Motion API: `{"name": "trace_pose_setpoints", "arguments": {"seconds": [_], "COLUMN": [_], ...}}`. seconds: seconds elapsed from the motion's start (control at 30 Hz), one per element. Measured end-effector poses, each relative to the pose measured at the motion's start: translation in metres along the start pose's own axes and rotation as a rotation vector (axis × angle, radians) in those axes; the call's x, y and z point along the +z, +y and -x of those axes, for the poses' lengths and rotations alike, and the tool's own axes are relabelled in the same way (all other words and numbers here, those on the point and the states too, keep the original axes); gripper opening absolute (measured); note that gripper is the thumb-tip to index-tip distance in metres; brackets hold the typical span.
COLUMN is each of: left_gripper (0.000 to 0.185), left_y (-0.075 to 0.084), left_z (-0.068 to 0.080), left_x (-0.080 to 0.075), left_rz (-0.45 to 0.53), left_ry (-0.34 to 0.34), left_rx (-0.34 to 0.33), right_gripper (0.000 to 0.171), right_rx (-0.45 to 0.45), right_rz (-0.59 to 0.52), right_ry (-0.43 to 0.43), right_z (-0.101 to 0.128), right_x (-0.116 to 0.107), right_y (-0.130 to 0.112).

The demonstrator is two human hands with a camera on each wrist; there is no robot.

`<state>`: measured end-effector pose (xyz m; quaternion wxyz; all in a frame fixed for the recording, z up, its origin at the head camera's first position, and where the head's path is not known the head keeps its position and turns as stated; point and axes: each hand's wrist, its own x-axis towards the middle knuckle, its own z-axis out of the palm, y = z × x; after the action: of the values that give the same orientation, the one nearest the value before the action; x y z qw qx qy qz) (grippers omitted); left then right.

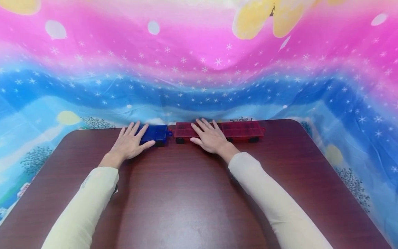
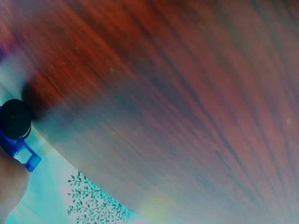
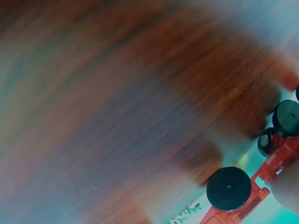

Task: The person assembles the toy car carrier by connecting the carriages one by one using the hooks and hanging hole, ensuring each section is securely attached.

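At the table's far edge, a see-through blue toy car base (image 1: 157, 134) stands on black wheels. My left hand (image 1: 129, 141) lies over its left end, fingers spread and straight. To its right runs a row of see-through red toy car base (image 1: 242, 129) on black wheels. My right hand (image 1: 211, 136) rests across the row's middle with spread fingers and hides how its parts join. Between blue and red sits a small blue hitch; whether it is linked cannot be told. The left wrist view shows a black wheel (image 2: 15, 119); the right wrist view shows a larger-looking wheel (image 3: 229, 188).
The brown wooden table (image 1: 186, 193) has rounded far corners. Right behind its far edge hangs a printed cloth (image 1: 202, 79) in pink and blue with snowflakes, which also wraps both sides.
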<state>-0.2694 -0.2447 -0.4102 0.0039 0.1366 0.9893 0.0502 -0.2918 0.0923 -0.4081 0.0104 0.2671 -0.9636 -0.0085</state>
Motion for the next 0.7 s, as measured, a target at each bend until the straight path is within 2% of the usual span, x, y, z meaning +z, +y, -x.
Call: {"name": "trace_pose_setpoints", "arguments": {"seconds": [0.7], "left_gripper": [0.086], "left_y": [0.0009], "left_z": [-0.0006], "left_x": [-0.0024], "left_rz": [0.064], "left_ry": [0.002], "left_rx": [-0.017], "right_gripper": [0.071], "right_rx": [0.005], "right_rz": [0.013], "right_ry": [0.007], "right_z": [-0.0002], "right_x": [0.0014], "right_y": [-0.0004]}}
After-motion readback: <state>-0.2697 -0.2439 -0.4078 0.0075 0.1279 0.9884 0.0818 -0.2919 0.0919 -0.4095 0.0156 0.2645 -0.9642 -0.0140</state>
